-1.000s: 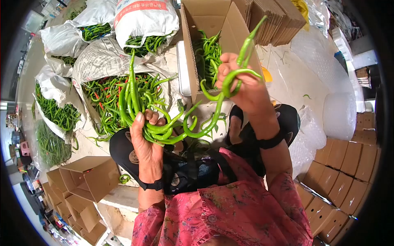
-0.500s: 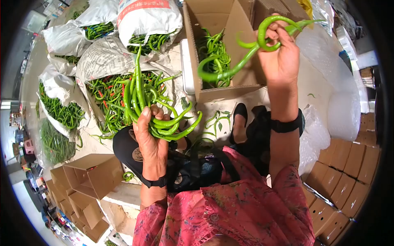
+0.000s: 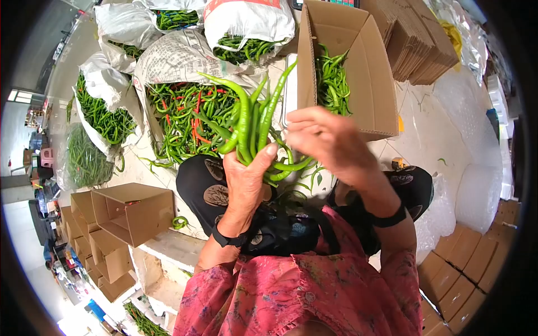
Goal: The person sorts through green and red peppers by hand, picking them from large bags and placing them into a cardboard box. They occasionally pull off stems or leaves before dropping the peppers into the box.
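My left hand (image 3: pixel 246 171) is closed round a bunch of long green chili peppers (image 3: pixel 245 123), their tips pointing up and to the sides. To its right, my right hand (image 3: pixel 333 145) is blurred by motion, its fingers stretched loosely toward the bunch, and no pepper shows in it. Beyond it stands an open cardboard box (image 3: pixel 367 84) with green chili peppers (image 3: pixel 334 81) inside. Behind the left hand, an open woven sack (image 3: pixel 179 56) spills green peppers mixed with some red ones (image 3: pixel 199 117).
Several white sacks of green peppers (image 3: pixel 246 19) stand at the back and left. Flattened cardboard (image 3: pixel 412 39) leans behind the box. Empty cartons (image 3: pixel 131 213) are at the left, stacked cartons (image 3: pixel 462 252) at the lower right. Bubble wrap (image 3: pixel 476 185) lies on the right.
My right hand has come down and left from above the box toward the left hand; the peppers it held are no longer in it. The view has shifted, with the surroundings appearing further right.
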Demonstrator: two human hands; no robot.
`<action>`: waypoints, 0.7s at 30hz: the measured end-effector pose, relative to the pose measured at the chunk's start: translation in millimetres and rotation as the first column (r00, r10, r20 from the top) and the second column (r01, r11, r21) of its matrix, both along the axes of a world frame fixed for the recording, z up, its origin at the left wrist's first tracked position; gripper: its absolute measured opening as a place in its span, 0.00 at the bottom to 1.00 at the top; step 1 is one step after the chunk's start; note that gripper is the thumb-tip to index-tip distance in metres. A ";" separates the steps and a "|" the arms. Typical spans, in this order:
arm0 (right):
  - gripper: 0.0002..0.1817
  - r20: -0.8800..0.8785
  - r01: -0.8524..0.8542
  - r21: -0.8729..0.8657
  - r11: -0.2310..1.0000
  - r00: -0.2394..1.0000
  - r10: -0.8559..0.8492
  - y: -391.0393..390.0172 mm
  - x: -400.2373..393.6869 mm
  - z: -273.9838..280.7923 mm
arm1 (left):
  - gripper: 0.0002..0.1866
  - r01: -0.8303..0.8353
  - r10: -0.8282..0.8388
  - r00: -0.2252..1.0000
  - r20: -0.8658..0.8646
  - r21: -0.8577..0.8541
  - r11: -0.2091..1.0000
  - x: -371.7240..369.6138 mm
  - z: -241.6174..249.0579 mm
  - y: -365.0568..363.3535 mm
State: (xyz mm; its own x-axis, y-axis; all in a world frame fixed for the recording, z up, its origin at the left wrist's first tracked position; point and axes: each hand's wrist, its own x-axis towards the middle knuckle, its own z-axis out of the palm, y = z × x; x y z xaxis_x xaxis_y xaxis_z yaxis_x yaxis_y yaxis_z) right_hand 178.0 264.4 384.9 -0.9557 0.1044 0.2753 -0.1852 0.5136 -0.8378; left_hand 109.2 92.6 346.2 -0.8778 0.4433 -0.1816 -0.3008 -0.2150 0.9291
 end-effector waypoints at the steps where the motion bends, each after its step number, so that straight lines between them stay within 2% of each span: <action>1: 0.30 0.078 0.108 -0.209 0.972 0.993 -0.093 -15.8 -8.0 -3.1 | 0.19 -0.047 0.035 0.992 -0.124 -0.090 0.995 1.7 -2.2 1.7; 2: 0.31 0.173 0.223 -0.399 0.889 0.971 -0.166 -29.6 -16.1 -7.2 | 0.23 -0.007 -0.008 0.994 -0.111 -0.134 0.991 2.5 -2.0 -0.4; 3: 0.31 0.250 0.220 -0.449 0.866 0.962 -0.115 -36.4 -24.0 -15.6 | 0.24 -0.017 -0.022 0.977 -0.213 -0.181 0.983 5.2 -5.1 0.9; 4: 0.28 0.249 0.227 -0.582 0.781 0.964 -0.094 -46.1 -29.1 -26.1 | 0.25 -0.032 -0.042 0.949 -0.312 -0.227 0.973 8.8 -8.2 3.3; 6: 0.23 0.292 0.254 -0.817 0.518 0.956 -0.008 -51.7 -32.4 -3.5 | 0.27 -0.056 0.002 0.955 -0.298 -0.173 0.983 15.8 -2.3 5.2; 7: 0.23 0.293 0.254 -0.814 0.522 0.956 -0.008 -51.9 -33.2 -7.7 | 0.28 -0.037 -0.011 0.954 -0.300 -0.155 0.987 13.4 -2.4 4.3; 9: 0.17 0.177 0.158 -0.923 0.351 0.984 0.022 -51.3 -35.7 -22.7 | 0.29 -0.023 -0.019 0.953 -0.301 -0.135 0.991 7.8 -2.7 1.1; 10: 0.17 0.177 0.157 -0.923 0.352 0.984 0.026 -49.5 -36.1 -25.9 | 0.30 -0.001 -0.036 0.952 -0.304 -0.122 0.992 6.1 -2.7 -1.3; 12: 0.14 0.142 0.104 -0.958 0.266 0.982 0.128 -43.0 -34.0 -28.0 | 0.31 0.024 -0.057 0.951 -0.305 -0.109 0.994 4.4 -0.9 -4.7; 13: 0.14 0.144 0.104 -0.965 0.239 0.978 0.153 -41.3 -31.9 -24.7 | 0.32 0.046 -0.070 0.970 -0.234 -0.108 0.993 3.9 3.3 -6.1; 14: 0.14 0.145 0.106 -0.965 0.241 0.978 0.152 -39.3 -30.1 -25.1 | 0.33 0.066 -0.083 0.983 -0.162 -0.106 0.992 3.3 6.6 -7.3; 16: 0.14 0.211 0.148 -0.914 0.378 0.968 0.131 -36.2 -26.9 -26.7 | 0.34 0.085 -0.100 0.986 -0.135 -0.115 0.990 2.2 4.8 -11.0; 17: 0.14 0.256 0.194 -0.882 0.430 0.962 0.091 -36.7 -25.8 -27.6 | 0.36 0.161 -0.167 0.983 -0.075 -0.084 0.983 1.7 -1.8 -14.2; 18: 0.14 0.259 0.197 -0.880 0.432 0.962 0.088 -37.8 -25.9 -27.3 | 0.37 0.236 -0.237 0.971 -0.016 -0.048 0.971 1.2 -7.5 -15.6; 19: 0.14 0.258 0.206 -0.859 0.469 0.965 0.049 -39.7 -26.0 -27.2 | 0.40 0.226 -0.230 0.973 0.037 0.089 0.970 1.5 -10.9 -14.9; 20: 0.14 0.255 0.215 -0.836 0.505 0.967 0.011 -40.5 -26.1 -27.1 | 0.40 0.226 -0.231 0.972 0.038 0.090 0.970 1.6 -10.7 -13.5; 21: 0.15 0.269 0.209 -0.853 0.479 0.961 0.060 -38.3 -24.8 -25.9 | 0.39 0.180 -0.185 0.982 0.035 0.112 0.977 1.7 -9.9 -12.1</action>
State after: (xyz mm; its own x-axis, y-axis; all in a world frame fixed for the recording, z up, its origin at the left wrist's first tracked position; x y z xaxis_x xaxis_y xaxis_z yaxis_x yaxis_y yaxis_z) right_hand 153.2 226.1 359.1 -0.9465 0.2335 -0.2228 0.0800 -0.4990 -0.8629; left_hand 110.9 80.5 336.3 -0.7721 0.6147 -0.1612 -0.3848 -0.2505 0.8883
